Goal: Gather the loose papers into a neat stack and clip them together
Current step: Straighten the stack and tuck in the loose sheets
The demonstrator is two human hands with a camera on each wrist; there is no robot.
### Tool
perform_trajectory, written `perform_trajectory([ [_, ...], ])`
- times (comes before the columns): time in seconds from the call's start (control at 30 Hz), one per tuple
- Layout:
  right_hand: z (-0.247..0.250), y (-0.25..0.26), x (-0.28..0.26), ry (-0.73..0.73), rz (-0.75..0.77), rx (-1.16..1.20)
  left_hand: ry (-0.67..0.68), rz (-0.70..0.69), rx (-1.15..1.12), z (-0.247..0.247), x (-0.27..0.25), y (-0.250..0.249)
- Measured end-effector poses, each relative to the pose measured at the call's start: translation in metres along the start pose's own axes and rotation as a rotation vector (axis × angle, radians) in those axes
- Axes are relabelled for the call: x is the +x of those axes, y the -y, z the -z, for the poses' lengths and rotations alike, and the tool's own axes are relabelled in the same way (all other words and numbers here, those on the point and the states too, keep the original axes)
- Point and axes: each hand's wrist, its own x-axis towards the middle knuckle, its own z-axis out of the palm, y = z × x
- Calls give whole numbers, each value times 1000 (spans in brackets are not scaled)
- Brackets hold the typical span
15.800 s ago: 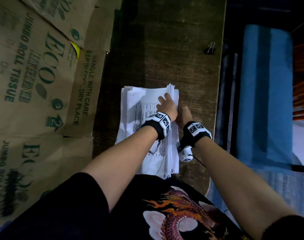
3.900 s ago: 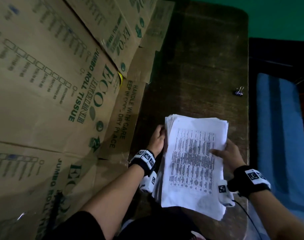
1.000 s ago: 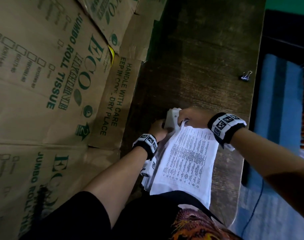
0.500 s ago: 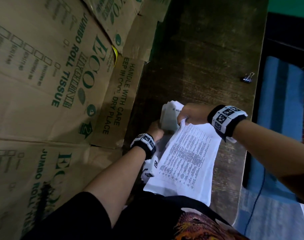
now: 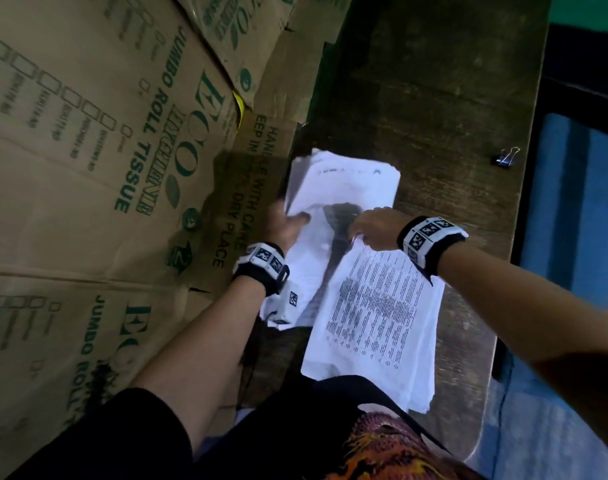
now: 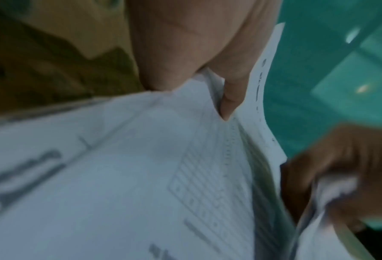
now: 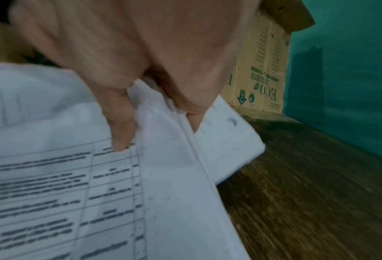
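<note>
Dark wooden table (image 5: 434, 98), green wall behind: the papers (image 5: 382, 306) lie at its near edge split into two untidy sheaves, a printed one toward the person and a second fanned beyond it. Left hand (image 5: 285, 223) grips the far sheaf at its left edge with thumb on top, while the right hand (image 5: 371, 226) pinches the top corner of the printed sheaf between thumb and curled fingers (image 7: 121, 123). Judged early-to-mid task: edges not squared, sheaves not merged, and the binder clip (image 5: 505, 160) sits untouched well apart at the table's right edge, cardboard boxes (image 5: 105, 168) lining the left.
</note>
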Motion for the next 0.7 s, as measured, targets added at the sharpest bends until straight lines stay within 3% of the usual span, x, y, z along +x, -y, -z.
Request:
perform_trajectory([
  [0.2, -11, 2, 26, -132, -63, -130, -216, -130, -28, 69, 13, -41],
  [0.3, -20, 0, 33, -215, -137, -244, -267, -224, -107, 100, 7, -62],
  [0.4, -24, 0, 32, -240, -232, -159, -280, -302, -241, 125, -4, -85],
  [0.47, -12, 4, 25, -355, -245, 105, -259, -344, -296, 137, -13, -102],
  [0.5, -1, 6, 22, -455, -208, 361, -250, -373, -309, 142, -19, -110],
  [0.6, 43, 15, 0, -665, 103, 1210, -149, -479, -357, 144, -42, -133],
  [0.7, 80, 22, -41, -782, 285, 1583, -6, -530, -366, 121, -61, -140],
])
